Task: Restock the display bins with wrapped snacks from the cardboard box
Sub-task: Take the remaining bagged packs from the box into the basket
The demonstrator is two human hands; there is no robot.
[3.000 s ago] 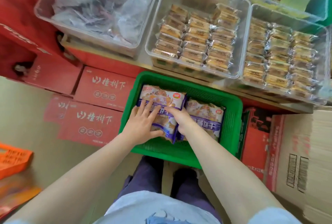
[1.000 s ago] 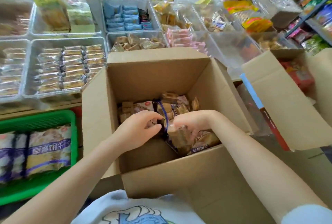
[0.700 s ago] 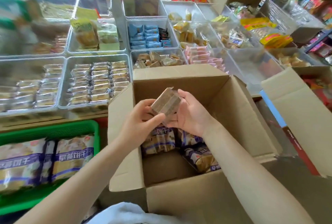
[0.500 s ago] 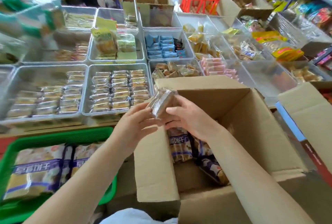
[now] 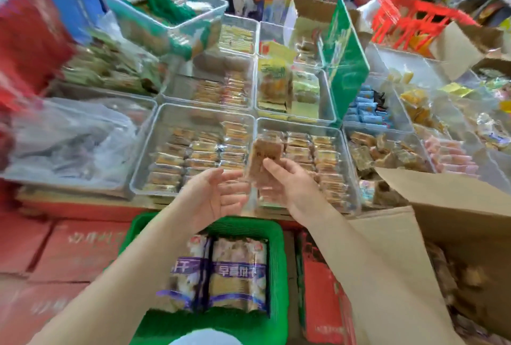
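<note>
above the clear display bin [image 5: 347, 162], the right hand [image 5: 290, 181] pinches a wrapped snack [image 5: 264, 156] while the left hand [image 5: 214, 195] waits open-palmed and empty beside it.

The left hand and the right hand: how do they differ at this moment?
The right hand grips a clear-wrapped brown snack; the left hand holds nothing. The right hand's fingers are curled around the wrapper, while the left hand's fingers are straight and relaxed, palm turned toward the snack. Both are raised over the front edge of the clear display bins, above the green basket.
</note>
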